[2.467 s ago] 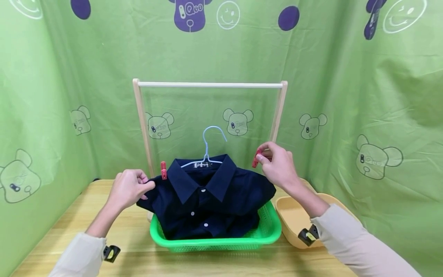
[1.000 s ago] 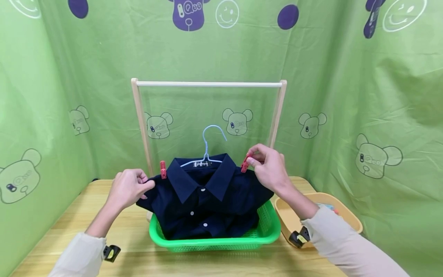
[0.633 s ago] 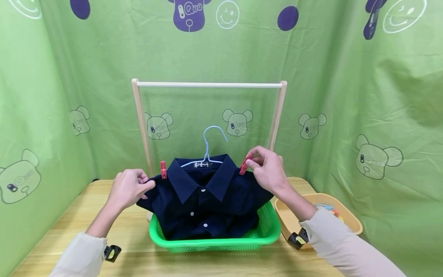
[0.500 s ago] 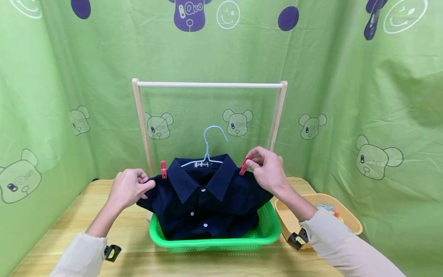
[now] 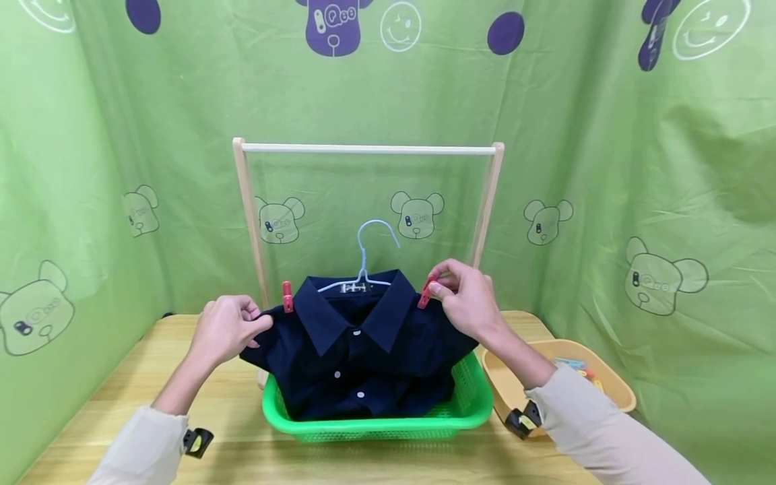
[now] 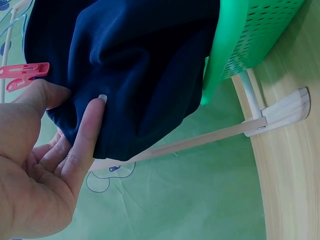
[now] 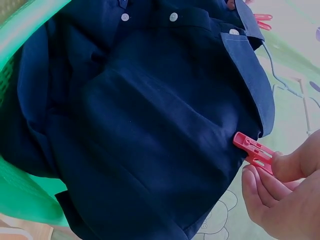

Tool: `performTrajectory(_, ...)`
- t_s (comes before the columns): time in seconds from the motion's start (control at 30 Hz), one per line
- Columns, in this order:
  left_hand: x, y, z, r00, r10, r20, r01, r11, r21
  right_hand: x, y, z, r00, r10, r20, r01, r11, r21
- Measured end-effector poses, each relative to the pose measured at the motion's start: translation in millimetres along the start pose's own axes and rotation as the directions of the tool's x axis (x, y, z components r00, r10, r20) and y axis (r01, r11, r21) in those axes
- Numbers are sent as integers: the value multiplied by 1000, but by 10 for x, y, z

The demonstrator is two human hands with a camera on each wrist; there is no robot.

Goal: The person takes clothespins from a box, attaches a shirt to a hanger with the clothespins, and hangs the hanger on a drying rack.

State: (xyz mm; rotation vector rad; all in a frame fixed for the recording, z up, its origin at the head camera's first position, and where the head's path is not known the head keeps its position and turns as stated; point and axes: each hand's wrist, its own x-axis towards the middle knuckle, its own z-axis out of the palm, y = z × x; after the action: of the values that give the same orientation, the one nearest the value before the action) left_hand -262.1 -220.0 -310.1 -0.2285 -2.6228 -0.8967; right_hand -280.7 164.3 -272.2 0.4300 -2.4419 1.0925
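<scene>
A navy shirt [image 5: 418, 350] with white buttons sits partly in the green basket [image 5: 376, 427], a light-blue hanger [image 5: 362, 256] inside its collar. My left hand [image 5: 225, 330] pinches the shirt's left-side sleeve between thumb and fingers. Close by, one red clothespin [image 5: 287, 298] is clipped on that shoulder. At the opposite shoulder, my right hand [image 5: 471, 300] pinches a second red clothespin [image 5: 426, 293] by its handle end. In the right wrist view, the tip of this clothespin [image 7: 252, 150] lies over the shirt's edge beside the collar.
Behind the basket stands a wooden rack with a white bar [image 5: 370, 149]. To the right, a yellow-orange tray [image 5: 509, 377] holds several coloured clothespins [image 5: 585, 372], partly covered by the right forearm. Green printed curtains surround the wooden table [image 5: 242, 444].
My right hand has brought the red clothespin leftward from beyond the shirt onto the right-side shoulder, then slightly lower. The left hand keeps its hold on the sleeve.
</scene>
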Motion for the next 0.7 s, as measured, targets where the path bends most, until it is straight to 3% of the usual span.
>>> performTrajectory(0.7,16,-2,-6,1000,-12,19,12,1000,0,-6,-12,-2,996,67,59,-67,998,-1)
